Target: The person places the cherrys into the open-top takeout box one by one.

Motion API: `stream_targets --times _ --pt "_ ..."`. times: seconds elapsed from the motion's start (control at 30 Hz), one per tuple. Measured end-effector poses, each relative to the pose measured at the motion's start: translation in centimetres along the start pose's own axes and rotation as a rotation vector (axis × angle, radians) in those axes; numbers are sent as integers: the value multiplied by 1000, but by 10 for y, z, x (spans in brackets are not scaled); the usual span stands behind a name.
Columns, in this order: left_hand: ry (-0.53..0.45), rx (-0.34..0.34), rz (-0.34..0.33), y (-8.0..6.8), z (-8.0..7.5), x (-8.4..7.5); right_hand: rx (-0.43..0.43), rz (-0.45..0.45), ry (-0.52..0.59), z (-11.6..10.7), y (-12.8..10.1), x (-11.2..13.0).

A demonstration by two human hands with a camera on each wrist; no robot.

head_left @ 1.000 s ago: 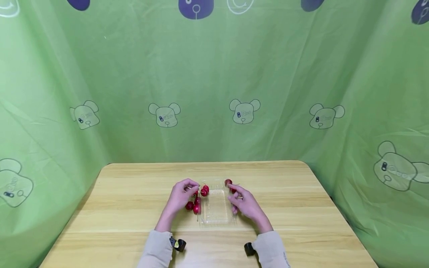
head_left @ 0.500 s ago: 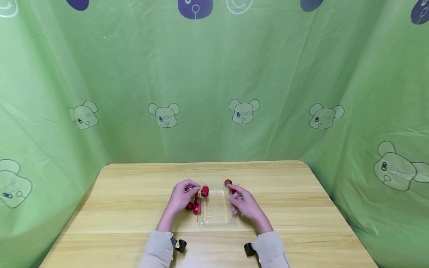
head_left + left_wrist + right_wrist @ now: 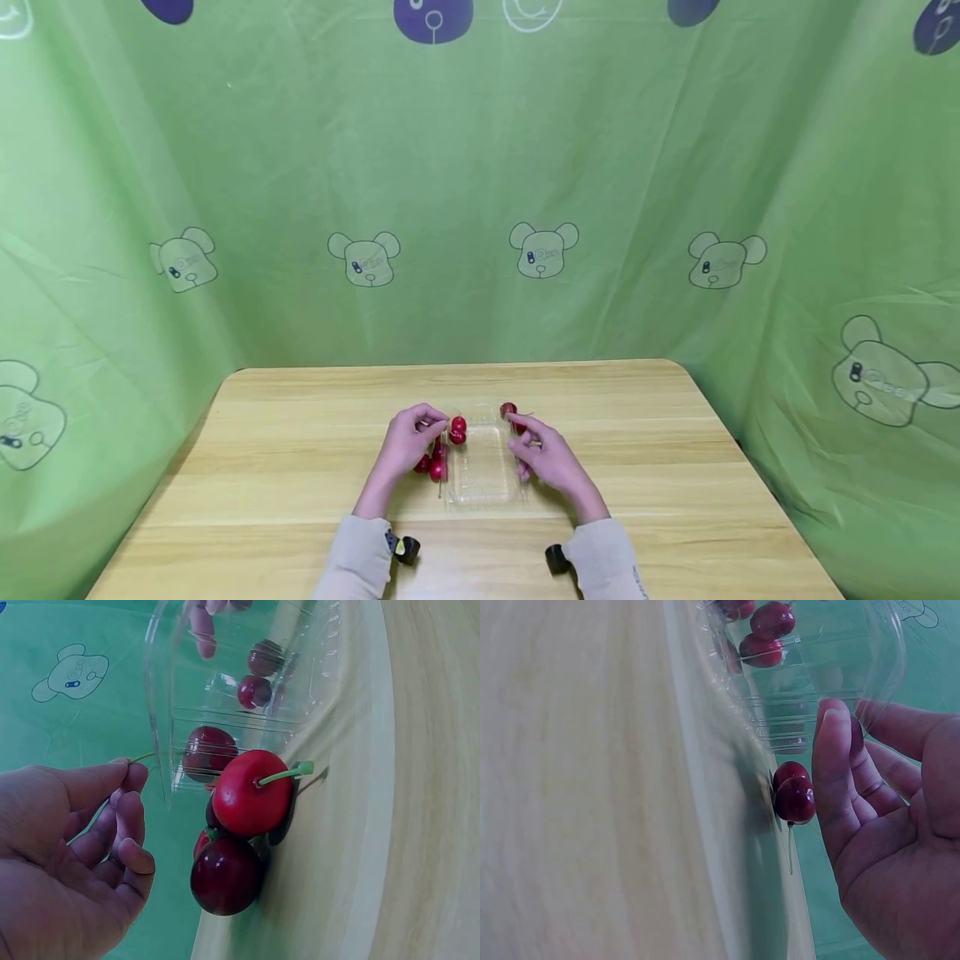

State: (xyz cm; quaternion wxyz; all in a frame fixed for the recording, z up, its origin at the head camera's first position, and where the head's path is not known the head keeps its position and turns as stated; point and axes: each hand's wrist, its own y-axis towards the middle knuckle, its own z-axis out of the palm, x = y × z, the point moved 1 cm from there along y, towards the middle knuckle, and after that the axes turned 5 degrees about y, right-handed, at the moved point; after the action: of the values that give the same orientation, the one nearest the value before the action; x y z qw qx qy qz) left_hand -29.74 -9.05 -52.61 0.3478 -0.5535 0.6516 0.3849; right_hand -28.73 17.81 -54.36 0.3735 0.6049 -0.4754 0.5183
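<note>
A clear plastic container (image 3: 483,467) lies between both hands, with two red cherries (image 3: 458,430) in its far left corner. Thumb and index finger of my left hand (image 3: 407,440) pinch a thin green cherry stem (image 3: 141,757) at the container's left wall. The stem runs toward that wall; which cherry it belongs to, I cannot tell. On the right, my right hand (image 3: 550,454) holds the container's side wall between thumb and fingers. Beside the left wall several more cherries (image 3: 253,793) lie on the table, partly behind the left hand in the head view.
Two dark cherries (image 3: 793,793) lie outside the container's right side, close to the right fingers. The wooden table (image 3: 300,467) carries everything. Green curtains (image 3: 450,167) with printed bear heads stand behind and at both sides.
My left hand has shifted slightly right, and the cherries in the container's corner have moved a little nearer. My right hand stays at the right wall.
</note>
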Motion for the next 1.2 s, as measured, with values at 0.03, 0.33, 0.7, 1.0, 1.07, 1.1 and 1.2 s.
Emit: stream_targets --times 0.03,0.33,0.7,1.0,1.07,1.1,1.2 --pt "-3 -1 3 0 0 0 1 -4 4 0 0 0" --pt "-11 -7 5 2 1 3 2 -4 12 0 -1 1" --pt "11 -16 17 4 2 6 7 -8 21 1 -1 2" --pt "15 -29 18 5 1 7 7 -13 15 0 0 1" --pt "20 -33 18 5 1 8 7 -10 16 1 0 2" --pt "22 -34 19 5 1 9 6 -9 15 1 0 1" --pt "36 -34 28 5 1 9 2 -9 12 0 0 1"
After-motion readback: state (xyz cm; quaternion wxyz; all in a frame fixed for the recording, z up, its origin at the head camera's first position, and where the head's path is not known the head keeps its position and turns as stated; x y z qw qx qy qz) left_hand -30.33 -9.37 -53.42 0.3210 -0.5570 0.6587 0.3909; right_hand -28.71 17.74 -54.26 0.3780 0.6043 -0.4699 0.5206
